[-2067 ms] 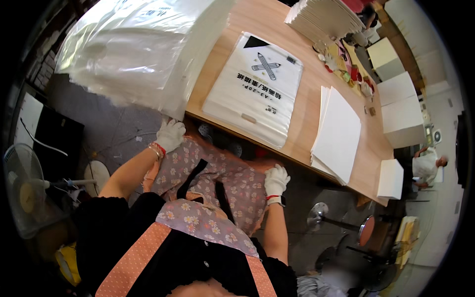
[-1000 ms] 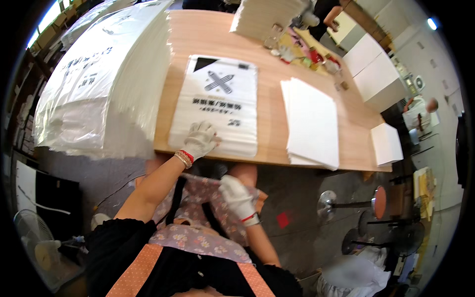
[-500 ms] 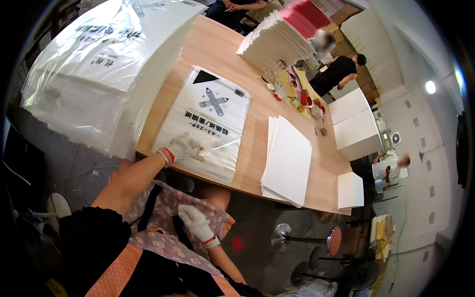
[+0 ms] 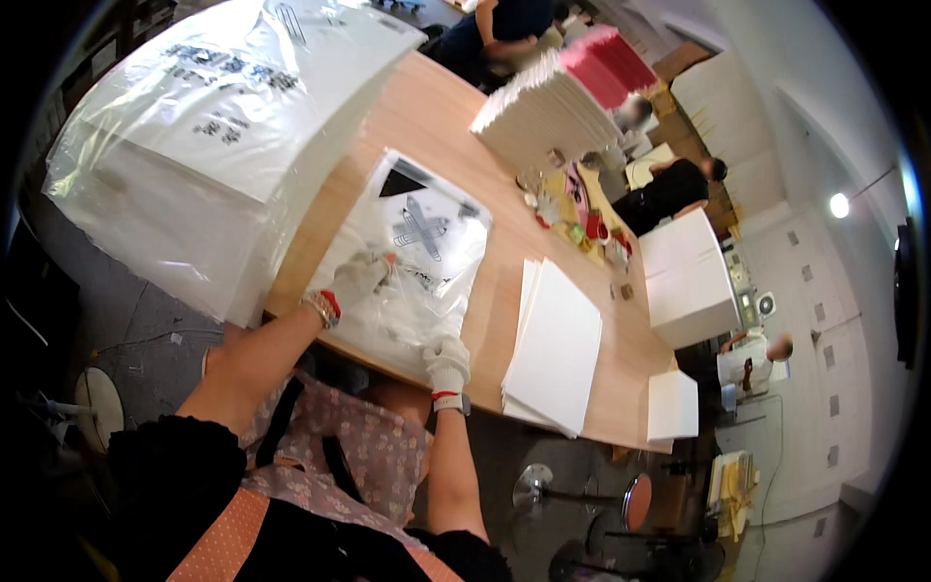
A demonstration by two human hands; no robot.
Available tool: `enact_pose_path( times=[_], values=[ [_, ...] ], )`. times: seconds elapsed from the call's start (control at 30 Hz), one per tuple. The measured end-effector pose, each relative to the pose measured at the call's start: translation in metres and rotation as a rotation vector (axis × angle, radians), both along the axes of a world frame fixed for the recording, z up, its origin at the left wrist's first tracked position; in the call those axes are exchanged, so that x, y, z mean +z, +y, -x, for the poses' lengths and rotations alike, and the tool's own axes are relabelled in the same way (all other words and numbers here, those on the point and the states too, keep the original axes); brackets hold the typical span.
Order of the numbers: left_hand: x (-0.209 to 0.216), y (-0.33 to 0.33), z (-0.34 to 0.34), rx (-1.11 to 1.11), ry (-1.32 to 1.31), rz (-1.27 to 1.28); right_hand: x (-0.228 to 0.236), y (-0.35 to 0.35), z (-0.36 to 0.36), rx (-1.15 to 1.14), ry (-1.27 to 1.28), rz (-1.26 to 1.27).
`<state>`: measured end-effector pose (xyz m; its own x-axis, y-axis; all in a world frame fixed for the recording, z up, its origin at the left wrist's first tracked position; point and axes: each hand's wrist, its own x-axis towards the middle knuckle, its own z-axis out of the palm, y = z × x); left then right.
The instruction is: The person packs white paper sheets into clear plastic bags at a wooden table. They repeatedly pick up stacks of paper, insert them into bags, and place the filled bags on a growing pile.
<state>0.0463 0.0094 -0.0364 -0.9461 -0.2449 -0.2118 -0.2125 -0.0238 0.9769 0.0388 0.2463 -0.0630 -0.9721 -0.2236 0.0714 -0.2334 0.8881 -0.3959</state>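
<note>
A clear plastic bag (image 4: pixel 456 267) printed with crossed pencils and dark lettering lies on the wooden table in front of me, its surface wrinkled. My left hand (image 4: pixel 357 276), in a white glove with bare fingertips showing, is closed on the upper layer of the bag near its left middle. At the bag's near right corner my right hand (image 4: pixel 446 363), also gloved, has its fingers curled on the plastic edge. The exact grip of the fingertips is partly hidden by the gloves.
A tall stack of similar bags (image 4: pixel 165 194) stands at the left. Right of my bag lie white paper sheets (image 4: pixel 553 349). Farther off are a white and red paper stack (image 4: pixel 543 107), small tools, white blocks (image 4: pixel 689 281) and people. A round stool (image 4: pixel 636 502) stands below the table.
My right hand has risen from my lap to the bag's near edge. My left hand has shifted slightly up the bag, and the plastic has become more wrinkled.
</note>
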Motion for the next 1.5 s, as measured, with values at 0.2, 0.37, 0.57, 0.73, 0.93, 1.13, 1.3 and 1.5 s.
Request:
enact_pose_path(
  times=[0.2, 0.37, 0.57, 0.73, 0.93, 1.13, 1.3, 1.5],
  values=[
    [0.046, 0.027, 0.011, -0.113, 0.097, 0.062, 0.042, -0.062, -0.015, 0.321, 0.586, 0.41],
    [0.123, 0.037, -0.005, -0.248, 0.514, 0.108, 0.005, -0.077, 0.01, 0.106, 0.177, -0.098],
    [0.075, 0.007, -0.018, -0.095, 0.563, 0.782, 0.044, 0.005, -0.046, 0.179, -0.254, 0.445],
    [0.067, 0.019, -0.106, 0.156, 0.759, 0.585, 0.043, 0.15, -0.016, -0.068, 0.433, -0.188],
    [0.033, 0.05, -0.176, -0.249, 0.569, 0.506, 0.026, 0.223, 0.026, -0.141, -0.073, 0.021],
    [0.026, 0.081, -0.198, -0.52, 0.349, 0.469, 0.006, 0.235, 0.048, -0.133, -0.016, 0.276],
    [0.012, 0.12, -0.154, -0.681, 0.02, 0.171, 0.014, 0.223, 0.047, -0.308, 0.224, 0.07],
    [-0.008, 0.184, -0.079, -0.496, -0.404, -1.076, 0.051, 0.147, -0.051, -0.035, 0.43, -0.067]
  ],
)
